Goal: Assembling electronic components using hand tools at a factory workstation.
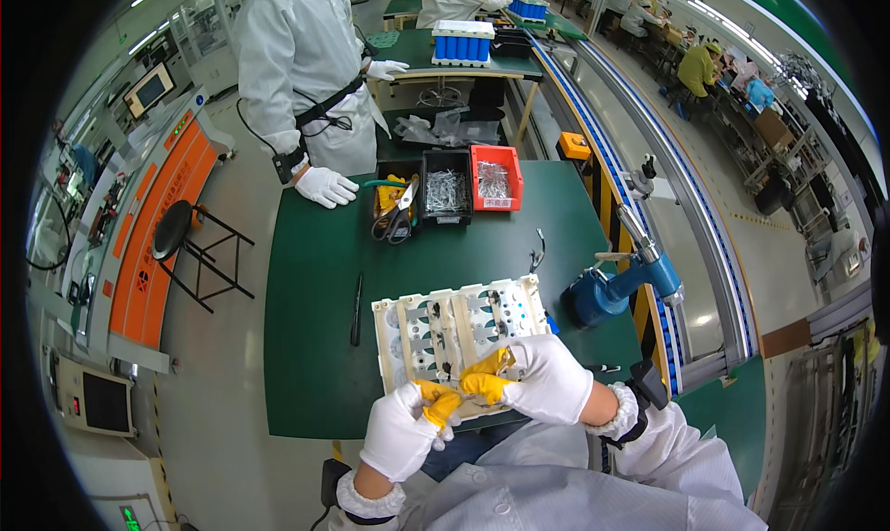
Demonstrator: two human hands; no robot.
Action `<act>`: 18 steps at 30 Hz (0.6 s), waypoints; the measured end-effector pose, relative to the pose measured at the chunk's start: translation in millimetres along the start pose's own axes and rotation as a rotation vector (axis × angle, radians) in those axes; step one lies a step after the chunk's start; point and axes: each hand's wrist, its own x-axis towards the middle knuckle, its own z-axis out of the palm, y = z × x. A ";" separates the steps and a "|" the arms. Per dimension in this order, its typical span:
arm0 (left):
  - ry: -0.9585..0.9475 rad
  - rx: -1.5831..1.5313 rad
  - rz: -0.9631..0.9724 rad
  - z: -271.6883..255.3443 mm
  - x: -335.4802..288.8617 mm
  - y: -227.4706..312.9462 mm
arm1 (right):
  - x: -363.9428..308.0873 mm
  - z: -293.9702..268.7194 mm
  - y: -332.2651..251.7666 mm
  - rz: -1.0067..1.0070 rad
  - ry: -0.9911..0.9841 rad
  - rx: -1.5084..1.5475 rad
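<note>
A white plastic frame with round holes, metal strips and dark wires lies at the near edge of the green table. Over its near side, my left hand and my right hand meet, both in white gloves with yellow finger covers. The fingers of each are pinched together close to the frame. Whatever they grip is too small or too covered to make out. Just right of the frame stands a blue air rivet gun with a metal nose. A thin black pen-like tool lies to the frame's left.
Across the green table are a black bin and a red bin of small metal pins. Scissors rest in another bin. A co-worker's gloved hand touches the far left edge. A conveyor rail runs along the right.
</note>
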 end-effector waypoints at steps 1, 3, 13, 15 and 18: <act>-0.032 -0.049 -0.002 -4.2 2.1 -1.8 | -1.1 1.4 1.5 0.034 0.021 0.045; -0.064 -0.102 -0.004 -6.7 3.4 -3.2 | -1.0 5.0 -3.0 0.033 0.054 0.064; -0.036 -0.015 0.111 2.0 -4.5 -8.7 | -3.4 19.0 7.2 -0.090 0.138 -0.096; -0.035 -0.014 0.117 2.2 -4.5 -10.4 | -2.4 20.5 10.5 -0.128 0.150 -0.121; -0.023 0.060 0.174 2.5 -4.3 -12.7 | -1.0 20.9 10.8 -0.175 0.169 -0.170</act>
